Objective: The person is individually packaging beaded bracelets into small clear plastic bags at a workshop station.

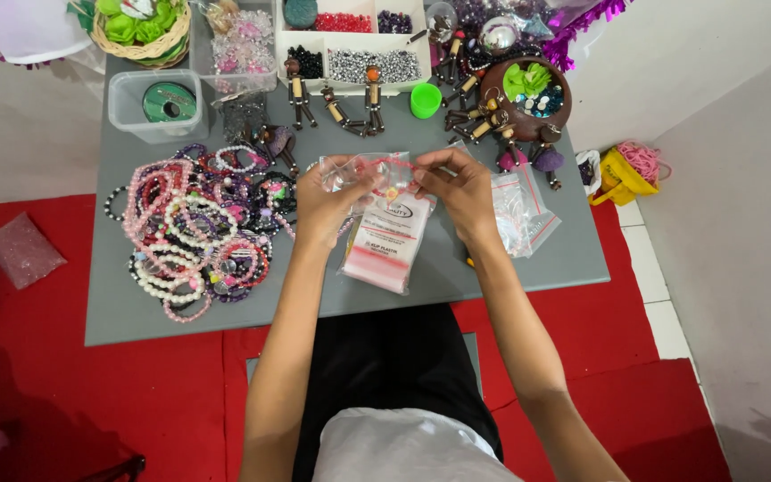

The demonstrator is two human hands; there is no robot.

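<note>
At the centre of the frame, the left hand and right hand pinch a small clear plastic bag between their fingertips, with a red beaded bracelet at its mouth. Just below lies a pack of zip bags on the grey table. Left of centre sprawls a heap of beaded bracelets; a white bead tray sits at the top.

Clear zip bag: held over grey table. Flat stack of clear bags with white label: beneath hands, red-edged. Loose clear bags: right, red-striped. Pinkish packet: on floor, possibly glitter.
</note>
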